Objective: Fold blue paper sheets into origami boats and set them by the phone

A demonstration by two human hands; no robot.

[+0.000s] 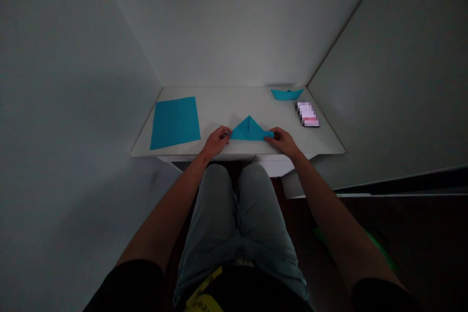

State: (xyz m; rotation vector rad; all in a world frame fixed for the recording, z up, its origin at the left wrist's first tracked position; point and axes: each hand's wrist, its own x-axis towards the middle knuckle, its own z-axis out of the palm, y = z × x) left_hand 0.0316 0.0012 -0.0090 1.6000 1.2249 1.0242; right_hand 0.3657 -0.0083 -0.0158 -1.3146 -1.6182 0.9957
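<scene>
Left hand [217, 142] and right hand [283, 142], stretched forward and curled nearly closed, are pinching opposite ends of folded blue paper [249, 131] between them over the surface [234, 100]; nearer the body, yellow lettering [203, 303] is showing, unreadable.

2 bare arms [175, 209] reach forward, angling inward. the left hand [217, 141] and the right hand [283, 141] sit level with each other, apart, fingers [224, 129] curled into a pinch, tips turned toward the middle.

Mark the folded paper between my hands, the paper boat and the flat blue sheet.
Folded paper [251, 133]: head view, middle of its triangle.
Paper boat [286, 95]: head view, side of its hull.
Flat blue sheet [175, 123]: head view, centre.
</scene>
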